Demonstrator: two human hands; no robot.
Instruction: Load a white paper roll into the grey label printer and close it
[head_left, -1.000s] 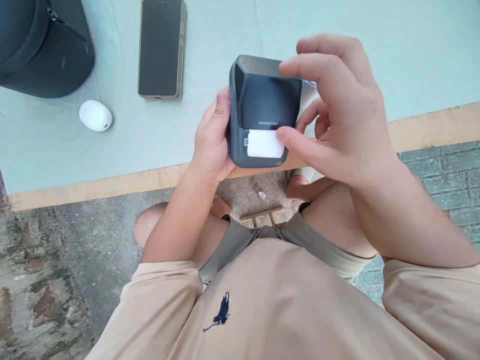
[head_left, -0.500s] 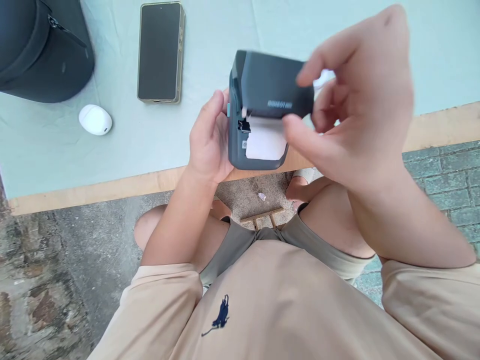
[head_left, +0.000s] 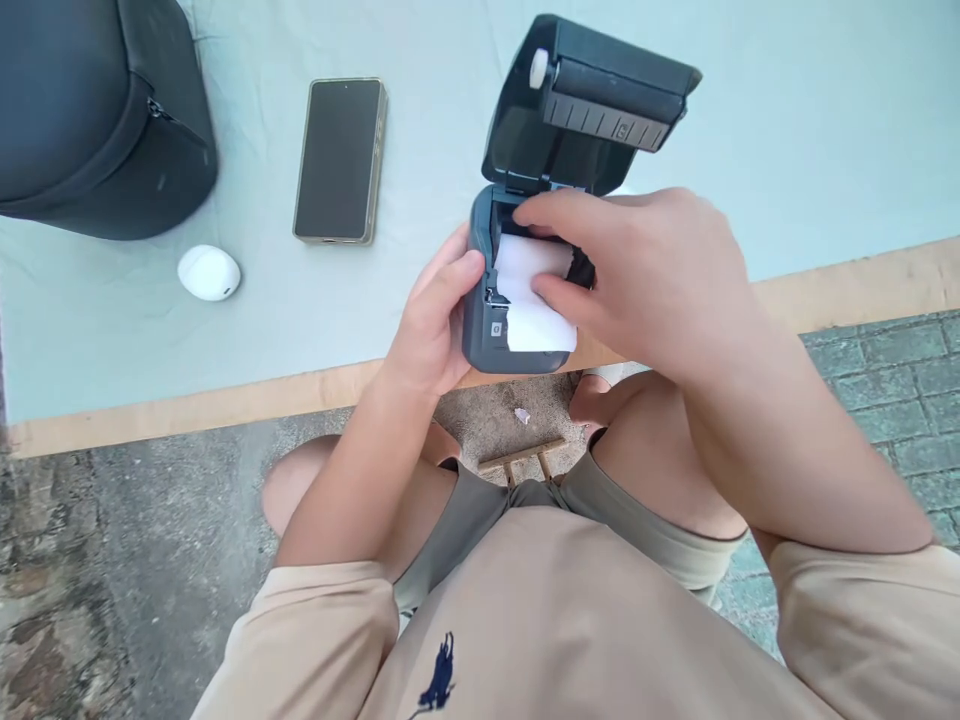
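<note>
A dark grey label printer [head_left: 484, 335] stands at the table's front edge with its lid [head_left: 592, 100] swung fully up and back. A white roll of label paper [head_left: 532, 300] lies in the open bay, its end hanging over the front. My left hand [head_left: 431, 320] grips the printer's left side. My right hand [head_left: 645, 275] reaches over from the right, thumb and fingertips on the paper roll inside the bay.
A black phone [head_left: 339, 160] lies face up on the pale green tablecloth [head_left: 825, 130]. A white earbud case [head_left: 208, 273] sits to its left, below a large black zipped case [head_left: 97, 110]. The table's wooden edge [head_left: 187, 405] runs above my knees and a paved floor.
My right hand lifted the printer's lid from shut to fully open, then dropped onto the paper roll inside. My left hand kept its hold on the printer.
</note>
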